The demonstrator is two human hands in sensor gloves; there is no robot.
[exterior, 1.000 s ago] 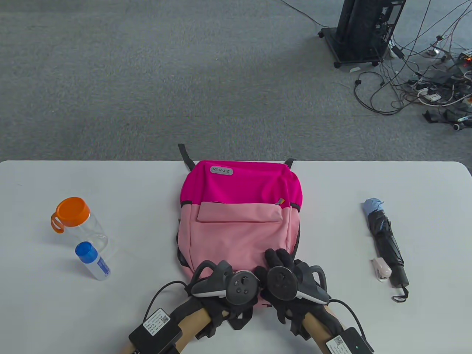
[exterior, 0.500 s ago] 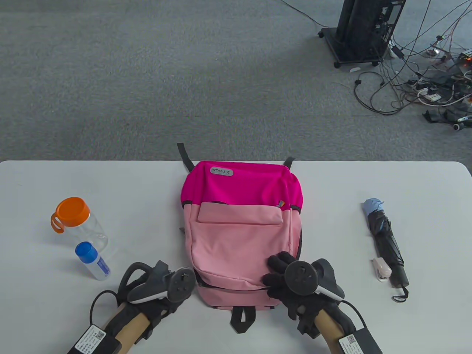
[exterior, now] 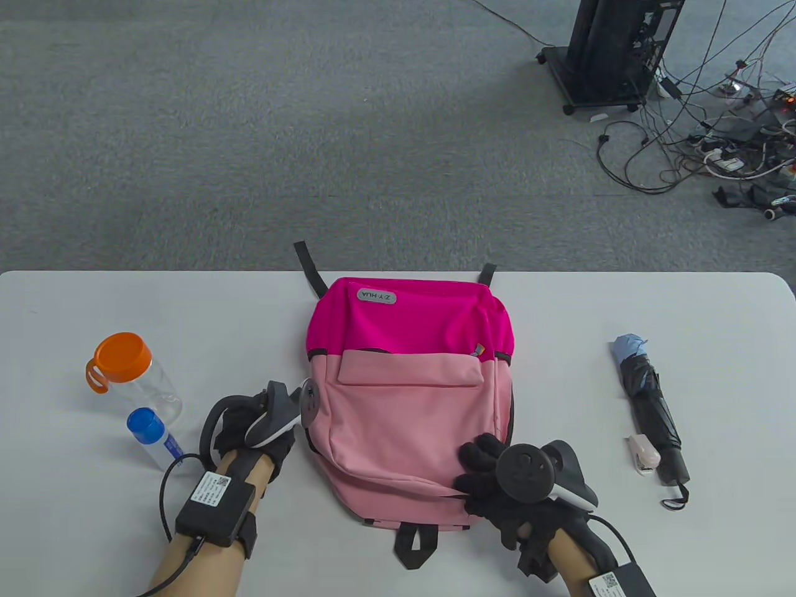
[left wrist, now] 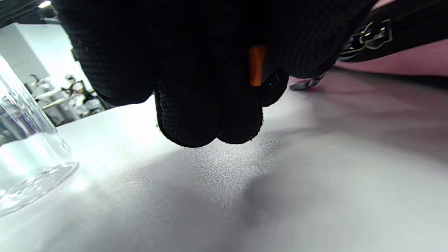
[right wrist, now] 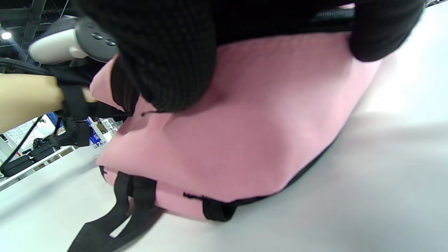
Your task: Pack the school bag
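Note:
A pink backpack (exterior: pixel 404 398) lies flat in the middle of the white table (exterior: pixel 622 298), top towards me; it also shows in the right wrist view (right wrist: pixel 245 133). My left hand (exterior: pixel 273 423) is at the bag's left side by the zip. In the left wrist view its fingers (left wrist: pixel 210 119) are curled together around a small orange tab (left wrist: pixel 256 64), with the metal zip slider (left wrist: pixel 367 35) just beside them. My right hand (exterior: pixel 482 463) presses on and grips the bag's near right corner, fingers (right wrist: pixel 168 70) on the pink fabric.
A clear bottle with an orange lid (exterior: pixel 124 367) and a small blue-capped bottle (exterior: pixel 152 435) stand at the left, close to my left forearm. A folded black umbrella (exterior: pixel 650 410) and a small white clip (exterior: pixel 643 454) lie at the right. The bag's black loop (exterior: pixel 415 544) lies towards the near edge.
My left hand moved from the bag's near edge out left, then along its left side. My right hand slid to the near right corner. The bag turned slightly.

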